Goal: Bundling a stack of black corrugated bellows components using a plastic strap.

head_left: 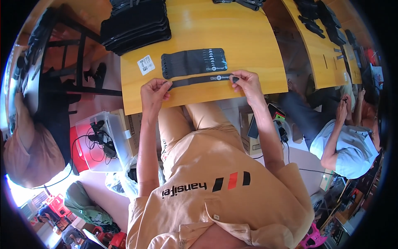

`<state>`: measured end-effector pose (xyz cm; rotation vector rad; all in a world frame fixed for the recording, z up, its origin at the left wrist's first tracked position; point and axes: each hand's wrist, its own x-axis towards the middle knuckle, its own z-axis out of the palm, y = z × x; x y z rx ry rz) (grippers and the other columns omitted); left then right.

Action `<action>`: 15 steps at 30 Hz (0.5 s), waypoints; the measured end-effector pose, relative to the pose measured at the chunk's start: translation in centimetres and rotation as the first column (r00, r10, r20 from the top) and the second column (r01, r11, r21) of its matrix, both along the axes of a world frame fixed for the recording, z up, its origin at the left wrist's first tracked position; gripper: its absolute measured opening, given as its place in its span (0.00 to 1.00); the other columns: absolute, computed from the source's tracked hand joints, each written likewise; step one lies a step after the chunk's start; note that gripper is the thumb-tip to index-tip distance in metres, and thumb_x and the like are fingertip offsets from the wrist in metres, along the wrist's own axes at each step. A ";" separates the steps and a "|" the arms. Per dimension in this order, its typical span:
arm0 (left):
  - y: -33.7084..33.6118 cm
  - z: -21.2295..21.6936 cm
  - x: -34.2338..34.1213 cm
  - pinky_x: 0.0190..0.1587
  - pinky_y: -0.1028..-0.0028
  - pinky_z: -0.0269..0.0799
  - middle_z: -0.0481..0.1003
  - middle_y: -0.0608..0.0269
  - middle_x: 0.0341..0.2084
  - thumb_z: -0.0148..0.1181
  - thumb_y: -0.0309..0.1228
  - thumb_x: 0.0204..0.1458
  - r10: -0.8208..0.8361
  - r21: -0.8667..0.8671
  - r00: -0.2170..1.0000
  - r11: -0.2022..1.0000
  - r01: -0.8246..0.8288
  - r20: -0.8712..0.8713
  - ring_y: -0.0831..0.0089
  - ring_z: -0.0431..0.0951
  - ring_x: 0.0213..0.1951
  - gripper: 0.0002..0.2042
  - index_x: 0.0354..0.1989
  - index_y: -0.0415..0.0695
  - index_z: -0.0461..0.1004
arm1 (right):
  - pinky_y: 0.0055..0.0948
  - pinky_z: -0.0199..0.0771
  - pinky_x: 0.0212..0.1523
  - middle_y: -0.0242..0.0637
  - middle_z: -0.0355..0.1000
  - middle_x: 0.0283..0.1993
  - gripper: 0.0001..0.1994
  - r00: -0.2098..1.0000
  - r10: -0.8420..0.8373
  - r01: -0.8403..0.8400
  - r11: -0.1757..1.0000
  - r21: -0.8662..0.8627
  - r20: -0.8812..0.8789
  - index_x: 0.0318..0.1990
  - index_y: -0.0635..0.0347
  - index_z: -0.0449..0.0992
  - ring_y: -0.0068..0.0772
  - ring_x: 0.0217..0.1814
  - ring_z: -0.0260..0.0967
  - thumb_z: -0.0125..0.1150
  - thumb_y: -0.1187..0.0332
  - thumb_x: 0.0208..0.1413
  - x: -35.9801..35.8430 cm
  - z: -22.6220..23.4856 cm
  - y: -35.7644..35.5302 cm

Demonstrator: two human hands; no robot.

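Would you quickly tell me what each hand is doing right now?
Left hand: closed, pinching the left end of the black strap on the wooden table.
Right hand: closed, pinching the strap's right end.

Wooden table (248, 37) bears black strap stacks (194, 62), a label (146, 64).

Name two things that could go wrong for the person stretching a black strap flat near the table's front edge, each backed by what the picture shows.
1. The black strap lies close to the front edge of the wooden table, pinched only at its ends by the left hand and right hand; released, it might slide off.
2. The stack of straps sits just behind; a hand could nudge it askew.
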<state>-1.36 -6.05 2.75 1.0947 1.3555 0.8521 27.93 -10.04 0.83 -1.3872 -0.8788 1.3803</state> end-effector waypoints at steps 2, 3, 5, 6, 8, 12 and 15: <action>1.0 -0.6 0.2 0.19 0.84 0.66 0.72 0.67 0.17 0.64 0.27 0.46 0.053 0.071 0.997 0.996 -0.049 -0.064 0.84 0.69 0.17 0.07 0.28 0.37 0.74 | 0.13 0.65 0.19 0.31 0.72 0.26 0.05 0.996 -0.091 0.090 0.994 0.062 0.010 0.35 0.65 0.75 0.15 0.23 0.66 0.58 0.76 0.50 -0.5 -0.7 0.6; 1.4 -0.7 0.4 0.19 0.84 0.66 0.72 0.67 0.17 0.64 0.27 0.46 0.046 0.066 0.997 0.997 -0.042 -0.063 0.84 0.69 0.17 0.07 0.28 0.37 0.74 | 0.13 0.65 0.19 0.31 0.72 0.26 0.05 0.995 -0.097 0.096 0.994 0.058 0.012 0.35 0.65 0.75 0.15 0.23 0.66 0.58 0.76 0.50 -0.7 -0.9 0.9; 2.0 -0.9 0.6 0.20 0.83 0.64 0.72 0.67 0.17 0.65 0.28 0.44 0.103 0.102 0.977 0.991 -0.085 -0.188 0.83 0.67 0.18 0.08 0.27 0.36 0.75 | 0.13 0.64 0.18 0.31 0.72 0.26 0.04 0.988 -0.142 0.138 0.988 0.065 0.068 0.34 0.65 0.74 0.14 0.22 0.66 0.58 0.78 0.50 -1.2 -1.3 1.4; 2.2 -1.1 0.6 0.20 0.83 0.64 0.72 0.67 0.17 0.65 0.28 0.44 0.095 0.097 0.978 0.992 -0.078 -0.187 0.83 0.67 0.18 0.08 0.27 0.36 0.75 | 0.13 0.64 0.18 0.31 0.72 0.26 0.04 0.986 -0.148 0.144 0.988 0.061 0.071 0.34 0.65 0.74 0.14 0.22 0.66 0.58 0.78 0.50 -1.5 -1.5 1.5; 2.7 -1.6 0.4 0.23 0.80 0.65 0.72 0.66 0.16 0.66 0.29 0.43 0.129 0.198 0.933 0.978 -0.064 -0.337 0.81 0.68 0.19 0.09 0.26 0.35 0.76 | 0.15 0.62 0.15 0.29 0.69 0.21 0.03 0.983 -0.172 0.167 0.983 0.081 0.063 0.33 0.65 0.74 0.14 0.19 0.64 0.59 0.77 0.50 -1.9 -1.7 1.7; 2.9 -2.1 0.4 0.26 0.79 0.65 0.72 0.64 0.16 0.66 0.31 0.42 0.108 0.209 0.916 0.977 -0.027 -0.385 0.80 0.69 0.20 0.10 0.27 0.35 0.76 | 0.14 0.60 0.15 0.29 0.68 0.21 0.03 0.976 -0.205 0.198 0.976 0.090 0.079 0.33 0.66 0.74 0.14 0.19 0.63 0.57 0.78 0.50 -2.2 -1.6 1.6; 2.9 -2.8 0.3 0.26 0.79 0.66 0.73 0.64 0.17 0.66 0.31 0.43 0.119 0.222 0.929 0.974 -0.041 -0.349 0.80 0.69 0.20 0.10 0.26 0.35 0.76 | 0.13 0.59 0.16 0.29 0.70 0.23 0.03 0.975 -0.162 0.155 0.986 0.060 0.155 0.34 0.65 0.73 0.13 0.21 0.64 0.55 0.78 0.53 -2.3 -1.7 1.7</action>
